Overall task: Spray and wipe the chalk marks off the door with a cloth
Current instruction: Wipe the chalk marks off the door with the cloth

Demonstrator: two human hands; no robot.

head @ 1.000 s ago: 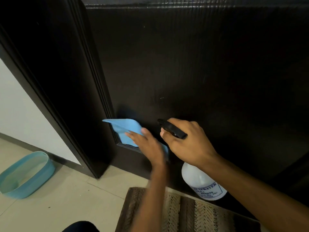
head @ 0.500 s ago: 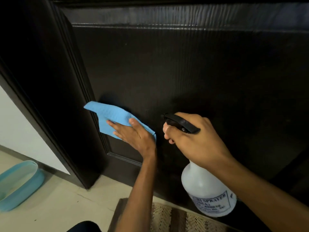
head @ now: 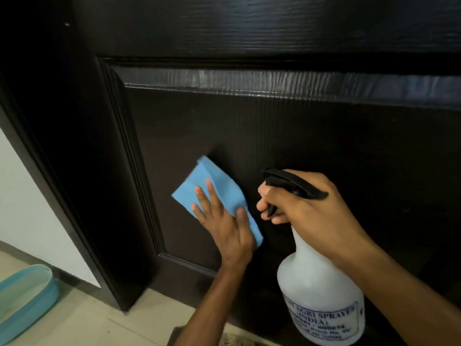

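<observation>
A dark brown panelled door (head: 274,126) fills most of the head view. My left hand (head: 224,221) presses a folded blue cloth (head: 204,186) flat against the lower panel, fingers straight. To its right my right hand (head: 309,206) grips the black trigger head of a white spray bottle (head: 321,290), nozzle pointing left at the door. No chalk marks show on the dark panel around the cloth.
A blue oval basin (head: 25,295) sits on the tiled floor at the lower left, beside a white wall (head: 30,201). The door frame (head: 74,196) runs down the left. A patterned mat edge (head: 229,342) shows at the bottom.
My left hand has slid the cloth up and to the right, from the panel's lower left corner moulding onto the flat panel. The view has come closer to the door.
</observation>
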